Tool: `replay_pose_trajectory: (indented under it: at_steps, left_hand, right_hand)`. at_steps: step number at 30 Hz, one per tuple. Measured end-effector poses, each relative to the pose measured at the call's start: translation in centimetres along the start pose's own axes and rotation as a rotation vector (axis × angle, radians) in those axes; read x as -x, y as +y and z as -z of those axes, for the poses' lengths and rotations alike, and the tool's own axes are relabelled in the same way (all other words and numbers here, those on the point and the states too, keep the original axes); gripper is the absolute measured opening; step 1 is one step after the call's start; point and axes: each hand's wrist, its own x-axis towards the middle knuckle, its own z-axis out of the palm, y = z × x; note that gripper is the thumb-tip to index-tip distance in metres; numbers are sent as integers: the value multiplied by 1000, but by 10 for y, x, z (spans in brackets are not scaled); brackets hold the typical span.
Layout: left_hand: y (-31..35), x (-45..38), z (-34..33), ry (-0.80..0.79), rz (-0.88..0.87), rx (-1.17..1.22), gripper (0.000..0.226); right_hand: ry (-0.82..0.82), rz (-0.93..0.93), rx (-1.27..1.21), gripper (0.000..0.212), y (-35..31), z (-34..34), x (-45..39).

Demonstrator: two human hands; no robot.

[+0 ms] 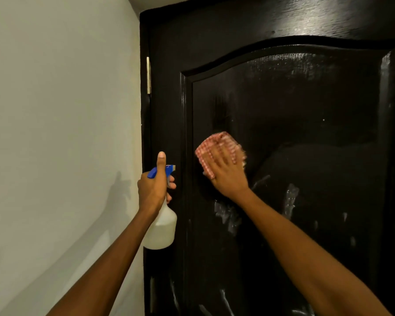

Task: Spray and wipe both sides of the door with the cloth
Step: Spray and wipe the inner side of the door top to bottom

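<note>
A glossy black wooden door (283,106) with a raised, arch-topped panel fills the right side of the view, its paint catching streaks of light near the top. Its upper panel looks smeared and hazy, and lower down pale wet streaks and runs of spray (228,215) stand out against the dark surface, with more near the bottom edge of the view. A metal hinge (148,75) shows on the door's left edge, just beside a plain off-white wall (55,133).

The right hand (226,169) lies flat with its fingers spread and straight, pressing a red-and-white checked cloth (211,144) against the panel at about mid-height, near the panel's left moulding. The cloth is bunched under the palm and sticks out above and to the left of the fingers; its right edge and the fingertips are blurred.

The left hand (154,185) grips the neck of a translucent white plastic spray bottle (161,226) with a blue trigger head (163,171). The thumb points straight up along the back of the head and the other fingers curl round the front below the nozzle. The bottle hangs upright in front of the door's left edge, apart from the cloth, with its nozzle facing right, towards the door. The hand and bottle cast a faint shadow on the wall to the left.
</note>
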Motion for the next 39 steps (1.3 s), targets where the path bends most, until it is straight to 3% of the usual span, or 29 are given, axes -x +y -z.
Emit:
replay_pose_trajectory:
  at_steps: [4, 7, 10, 15, 19, 22, 26, 28, 31, 39]
  left_hand:
    - [-14, 15, 7, 12, 6, -45, 79]
    - [-18, 25, 6, 6, 27, -53, 79]
    - [-14, 27, 4, 13, 29, -57, 78]
    - [-6, 19, 10, 64, 36, -47, 79]
    - [-4, 12, 17, 79, -5, -62, 75]
    - [-7, 10, 24, 98, -17, -97, 76]
    - [-10, 18, 22, 61, -13, -124, 77]
    - [-10, 26, 15, 29, -14, -138, 76]
    - [-8, 34, 1, 8, -23, -107, 75]
    - [-6, 56, -60, -30, 27, -85, 78]
  right_hand:
    - [-438, 437, 117, 65, -56, -34, 47]
    - [-608, 654, 208, 61, -62, -37, 80]
    - [-521, 642, 258, 59, -44, -18, 51]
    - [-239, 246, 177, 62, -5, 31, -79]
    - [-98, 60, 18, 65, -29, 16, -86]
    - [-123, 153, -29, 74, -63, -27, -15]
    - [-395, 570, 97, 75, -77, -69, 116]
    - [-424, 677, 176, 76, -67, -74, 142]
    - [-300, 551, 195, 78, -34, -58, 126]
    - [68, -211, 101, 66, 149, 68, 82]
